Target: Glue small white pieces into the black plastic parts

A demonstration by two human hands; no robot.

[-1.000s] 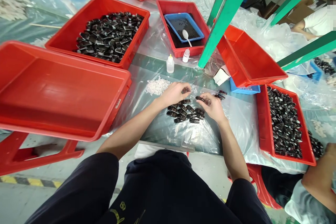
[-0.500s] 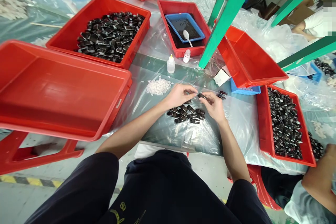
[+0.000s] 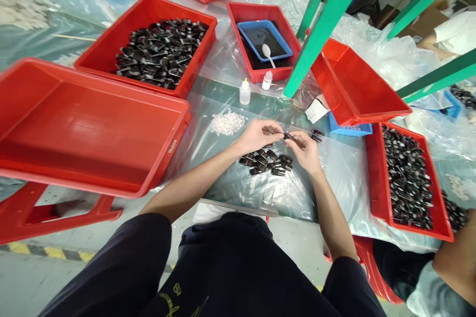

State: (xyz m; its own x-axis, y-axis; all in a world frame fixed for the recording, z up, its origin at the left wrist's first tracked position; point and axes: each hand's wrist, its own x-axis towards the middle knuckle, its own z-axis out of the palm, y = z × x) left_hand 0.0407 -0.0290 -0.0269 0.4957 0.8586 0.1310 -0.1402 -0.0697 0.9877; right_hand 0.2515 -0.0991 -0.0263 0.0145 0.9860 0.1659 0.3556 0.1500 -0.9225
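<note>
My right hand (image 3: 305,152) is closed in a pinch on a small glossy black plastic part (image 3: 288,136), held above the table. My left hand (image 3: 259,136) has its thumb and forefinger pinched together against the left end of that part; whatever lies between these fingertips is too small to make out. Just below the hands, several similar black parts (image 3: 266,161) lie in a loose group. A couple more black parts (image 3: 317,136) lie beyond my right fingers. A heap of small white pieces (image 3: 226,123) is to the left of my left hand.
Red bins of black parts stand at left (image 3: 213,34) and right (image 3: 380,178). A red tray (image 3: 178,124) juts in at left; another red bin (image 3: 366,86) sits tilted. Two small bottles (image 3: 244,93) stand near a green post (image 3: 310,44). A co-worker's arm (image 3: 455,252) is at right.
My left fingertips have moved right, from just short of the black part to touching its end. My right hand still holds the part. The whole view has shifted slightly.
</note>
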